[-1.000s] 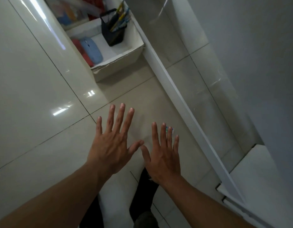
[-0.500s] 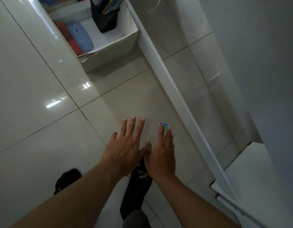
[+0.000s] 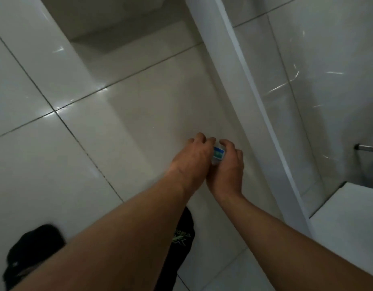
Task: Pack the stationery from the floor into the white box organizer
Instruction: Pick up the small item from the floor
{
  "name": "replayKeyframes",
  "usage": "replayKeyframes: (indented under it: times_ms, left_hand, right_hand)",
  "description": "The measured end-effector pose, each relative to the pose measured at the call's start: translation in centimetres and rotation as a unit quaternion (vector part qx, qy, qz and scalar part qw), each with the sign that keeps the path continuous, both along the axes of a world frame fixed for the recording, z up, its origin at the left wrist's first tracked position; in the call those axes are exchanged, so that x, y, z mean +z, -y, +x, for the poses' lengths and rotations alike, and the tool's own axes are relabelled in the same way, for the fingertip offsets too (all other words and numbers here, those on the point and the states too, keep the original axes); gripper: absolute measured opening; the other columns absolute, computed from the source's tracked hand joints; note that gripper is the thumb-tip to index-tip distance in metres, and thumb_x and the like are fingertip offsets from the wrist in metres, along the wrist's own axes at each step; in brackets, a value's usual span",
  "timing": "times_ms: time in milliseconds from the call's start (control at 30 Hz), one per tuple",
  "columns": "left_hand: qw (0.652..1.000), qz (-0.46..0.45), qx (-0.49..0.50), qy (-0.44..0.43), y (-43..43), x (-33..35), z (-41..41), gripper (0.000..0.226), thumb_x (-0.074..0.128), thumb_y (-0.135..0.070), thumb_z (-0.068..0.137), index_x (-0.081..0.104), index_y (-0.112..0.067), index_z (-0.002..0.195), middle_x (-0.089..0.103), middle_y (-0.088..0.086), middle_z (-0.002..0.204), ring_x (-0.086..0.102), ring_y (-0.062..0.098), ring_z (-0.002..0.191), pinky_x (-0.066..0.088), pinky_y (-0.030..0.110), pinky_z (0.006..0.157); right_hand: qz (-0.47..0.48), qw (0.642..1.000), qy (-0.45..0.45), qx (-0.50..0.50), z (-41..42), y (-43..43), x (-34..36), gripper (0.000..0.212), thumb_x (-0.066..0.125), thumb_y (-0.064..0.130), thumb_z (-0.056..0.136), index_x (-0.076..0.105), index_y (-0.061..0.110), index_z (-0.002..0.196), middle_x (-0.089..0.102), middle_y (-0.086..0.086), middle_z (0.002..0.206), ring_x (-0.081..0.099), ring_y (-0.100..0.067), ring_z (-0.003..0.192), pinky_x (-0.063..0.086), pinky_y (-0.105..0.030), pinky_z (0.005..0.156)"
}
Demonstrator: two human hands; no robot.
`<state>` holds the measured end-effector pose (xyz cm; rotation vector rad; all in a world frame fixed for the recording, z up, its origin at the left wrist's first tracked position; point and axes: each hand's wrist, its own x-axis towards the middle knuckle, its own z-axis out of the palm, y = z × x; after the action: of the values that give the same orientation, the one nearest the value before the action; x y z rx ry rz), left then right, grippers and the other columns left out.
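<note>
Since the earlier frames, both hands have gone from flat and spread to closed in on the small white block with a blue-and-green label [image 3: 218, 153]. The view has also dropped, so the white box organizer is no longer in frame.

Current state, as I read it:

1. The left hand [image 3: 188, 160] curls its fingers against the block's left side.
2. The right hand [image 3: 228, 171] curls its fingers over the block's right side and top. Together the two hands pinch the block between them.
3. The block sits low over the glossy pale tiled floor [image 3: 118, 133], near the white frame strip [image 3: 233, 85] and ahead of a black sock [image 3: 181, 238]. I cannot tell whether it rests on the tile or is already lifted.

Progress: I judge this item to be at the pick-up step. The grasp is made, but the carry and the placement into the organizer are not yet done. No other loose stationery shows on the visible tiles, so this is possibly one of the last pieces. The rest of the floor lies outside the view, and I cannot confirm that.
</note>
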<state>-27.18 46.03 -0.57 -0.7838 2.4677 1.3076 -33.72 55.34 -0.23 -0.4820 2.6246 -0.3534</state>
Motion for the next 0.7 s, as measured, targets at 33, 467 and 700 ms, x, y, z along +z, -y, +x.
replayKeyframes:
  times_ms: [33,467,700]
  left_hand:
    - [1.0,-0.015,-0.009,-0.008,-0.5,-0.4,-0.1,0.056,0.053,-0.006,0.099,0.039,-0.011,0.153,0.043,0.012,0.143,0.05,0.027,0.124,0.044,0.034,0.107]
    - [0.999,-0.043,-0.008,-0.029,1.7,1.7,1.8,0.054,0.05,-0.001,0.099,0.041,-0.011,0.152,0.043,0.008,0.138,0.049,0.021,0.122,0.048,0.03,0.099]
    - [0.995,-0.094,0.021,-0.036,10.7,7.7,6.5,0.048,0.057,-0.008,0.1,0.047,-0.013,0.147,0.045,0.006,0.134,0.05,0.021,0.117,0.052,0.034,0.092]
  right_hand:
    - [-0.012,1.0,-0.007,-0.004,0.1,0.0,-0.5,0.054,0.075,0.01,0.088,0.058,0.015,0.138,0.052,-0.008,0.126,0.058,-0.016,0.101,0.044,-0.018,0.08]
    - [-0.045,0.998,-0.015,0.03,1.3,2.4,0.7,0.05,0.077,-0.004,0.081,0.069,0.009,0.128,0.053,-0.007,0.123,0.061,-0.024,0.107,0.057,-0.031,0.089]
    - [-0.125,0.99,-0.013,0.064,4.9,11.4,5.7,0.047,0.084,0.007,0.08,0.071,0.012,0.125,0.053,-0.005,0.12,0.063,-0.021,0.097,0.058,-0.029,0.083]
